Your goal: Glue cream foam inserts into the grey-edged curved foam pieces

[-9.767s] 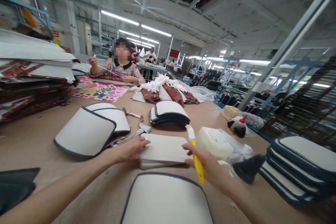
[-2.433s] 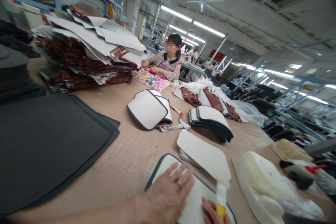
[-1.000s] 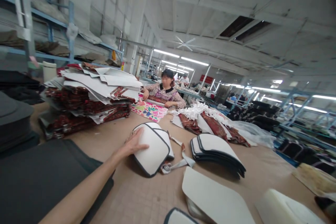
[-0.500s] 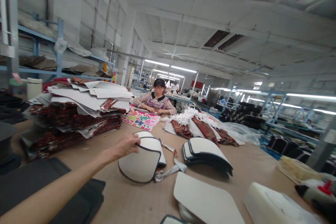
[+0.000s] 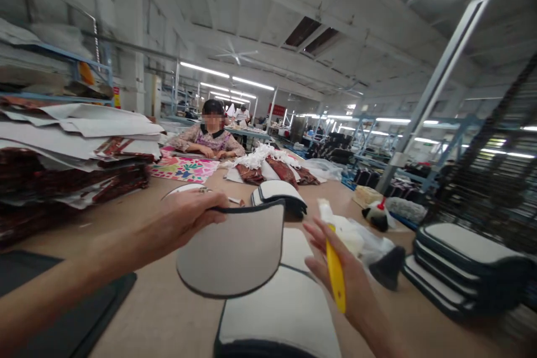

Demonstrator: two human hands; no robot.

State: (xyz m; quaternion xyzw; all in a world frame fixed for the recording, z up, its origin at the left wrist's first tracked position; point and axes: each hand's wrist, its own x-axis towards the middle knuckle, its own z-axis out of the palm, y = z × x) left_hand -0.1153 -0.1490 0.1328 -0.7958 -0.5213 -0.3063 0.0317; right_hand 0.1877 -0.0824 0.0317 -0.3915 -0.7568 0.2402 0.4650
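Note:
My left hand (image 5: 195, 213) is closed on the top edge of a curved pale panel (image 5: 230, 251) with dark edging, held up above the table. My right hand (image 5: 356, 285) grips a yellow-handled brush (image 5: 335, 274), its pale end pointing up and away from me; some fingers are spread. Below the held panel, a stack of similar edged panels (image 5: 279, 313) sits close to me. A flat pale sheet (image 5: 296, 249) lies behind that stack. Farther back is another curved stack (image 5: 280, 193), and part of a panel (image 5: 182, 189) shows behind my left hand.
Fabric and white sheets (image 5: 84, 128) are piled high at left, beside dark flat pieces (image 5: 37, 296). Another panel stack (image 5: 465, 268) stands at right, near a black cone-shaped item (image 5: 388, 268). A person (image 5: 212, 134) sits across the table behind patterned cloth (image 5: 184, 169).
The view has turned right. My left hand has lifted the panel off the table and brought it closer. My right hand has come into view with the brush.

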